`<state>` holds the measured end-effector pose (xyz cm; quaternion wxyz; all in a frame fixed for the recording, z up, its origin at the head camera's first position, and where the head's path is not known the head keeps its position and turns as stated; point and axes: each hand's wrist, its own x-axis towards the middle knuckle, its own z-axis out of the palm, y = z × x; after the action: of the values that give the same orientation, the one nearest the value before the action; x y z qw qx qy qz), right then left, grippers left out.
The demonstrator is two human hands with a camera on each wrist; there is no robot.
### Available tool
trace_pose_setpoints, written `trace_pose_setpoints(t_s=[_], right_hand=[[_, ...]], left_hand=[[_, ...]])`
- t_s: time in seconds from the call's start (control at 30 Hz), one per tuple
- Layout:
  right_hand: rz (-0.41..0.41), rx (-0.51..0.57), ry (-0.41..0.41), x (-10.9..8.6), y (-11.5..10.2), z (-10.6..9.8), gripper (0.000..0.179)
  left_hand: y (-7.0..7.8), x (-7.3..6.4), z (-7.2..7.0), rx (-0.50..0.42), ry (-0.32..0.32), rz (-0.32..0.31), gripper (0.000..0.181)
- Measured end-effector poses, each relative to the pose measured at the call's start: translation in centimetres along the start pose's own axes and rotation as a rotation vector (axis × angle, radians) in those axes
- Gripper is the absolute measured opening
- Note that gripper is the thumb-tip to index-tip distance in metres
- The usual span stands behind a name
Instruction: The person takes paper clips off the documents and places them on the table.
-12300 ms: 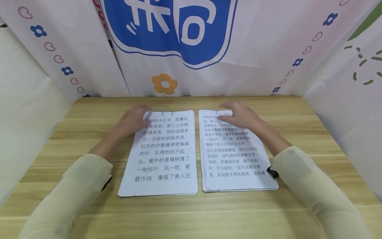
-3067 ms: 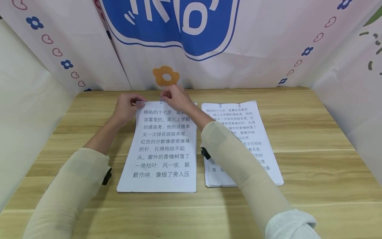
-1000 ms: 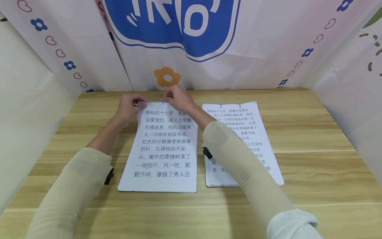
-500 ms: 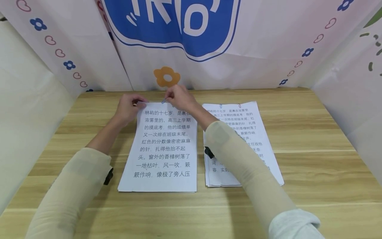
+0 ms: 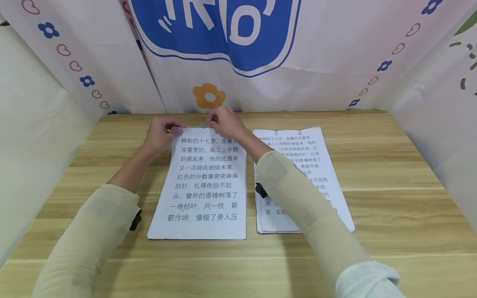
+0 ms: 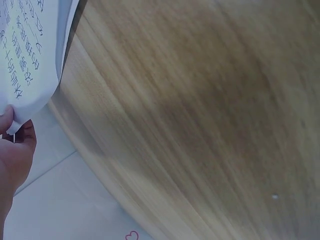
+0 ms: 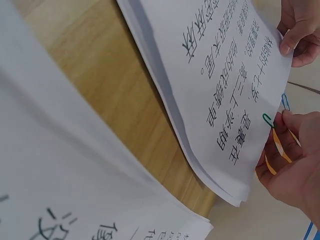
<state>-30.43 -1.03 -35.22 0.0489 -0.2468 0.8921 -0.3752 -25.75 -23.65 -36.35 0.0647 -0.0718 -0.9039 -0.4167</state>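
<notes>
A stack of printed paper sheets lies on the left of the table. My left hand pinches its top left corner, thumb in front and fingers behind, as the left wrist view shows. At the top edge my right hand pinches a blue paper clip, which stands tilted and sticks out past the edge. A green paper clip sits on the same edge, close beside the right fingertips. In the right wrist view the top of the stack is bent up off the table.
A second printed stack lies to the right, partly under my right forearm. It bears a blue paper clip and a red paper clip on top. The wooden table ends behind at a white printed cloth.
Earlier, each hand was at its own stack; then my right hand crossed to the left stack's top edge. Over the last second the blue paper clip has tilted and shifted slightly right.
</notes>
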Motion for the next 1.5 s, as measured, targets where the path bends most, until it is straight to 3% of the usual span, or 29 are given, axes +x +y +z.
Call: trace_pose_setpoints(t_s=[0.47,1.1,1.5], right_hand=[[0.062,0.082,0.027,0.0,0.2,0.1,0.013],[0.193,0.062,0.081,0.5,0.7,0.0,0.015],[0.284,0.006,0.095,1.4,0.2,0.7,0.019]], left_hand=[[-0.4,0.0,0.2,0.004,0.003,0.002,0.016],[-0.5,0.0,0.2,0.008,0.014,0.040,0.015],[-1.0,0.2,0.7,0.016,0.004,0.005,0.018]])
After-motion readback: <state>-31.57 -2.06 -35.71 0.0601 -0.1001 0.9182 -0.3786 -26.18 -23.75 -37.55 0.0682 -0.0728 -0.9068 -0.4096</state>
